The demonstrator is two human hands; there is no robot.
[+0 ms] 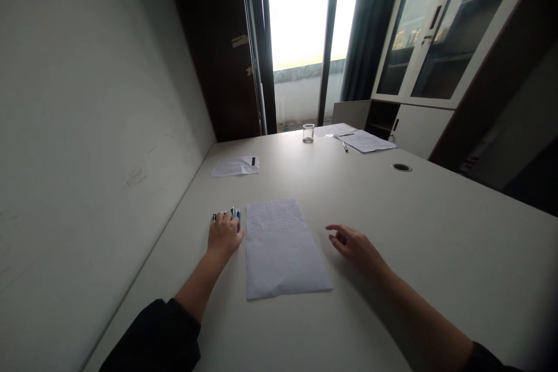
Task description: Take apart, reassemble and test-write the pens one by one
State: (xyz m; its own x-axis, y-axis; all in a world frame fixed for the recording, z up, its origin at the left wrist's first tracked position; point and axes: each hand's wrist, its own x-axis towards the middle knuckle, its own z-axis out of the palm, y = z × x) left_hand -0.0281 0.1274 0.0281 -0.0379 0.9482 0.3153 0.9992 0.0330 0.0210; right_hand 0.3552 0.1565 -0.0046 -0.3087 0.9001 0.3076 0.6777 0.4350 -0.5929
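Observation:
A sheet of paper with handwritten lines in its upper part lies on the white table in front of me. My left hand rests palm down just left of the sheet, over several coloured pens whose tips poke out beyond the fingers. Whether the fingers grip the pens is hidden. My right hand hovers low to the right of the sheet, fingers loosely spread and pointing toward it, holding nothing.
A smaller paper with a black clip lies farther back left. At the far edge stand a glass jar, more papers and a pen. A cable hole sits at right. A wall runs along the table's left side.

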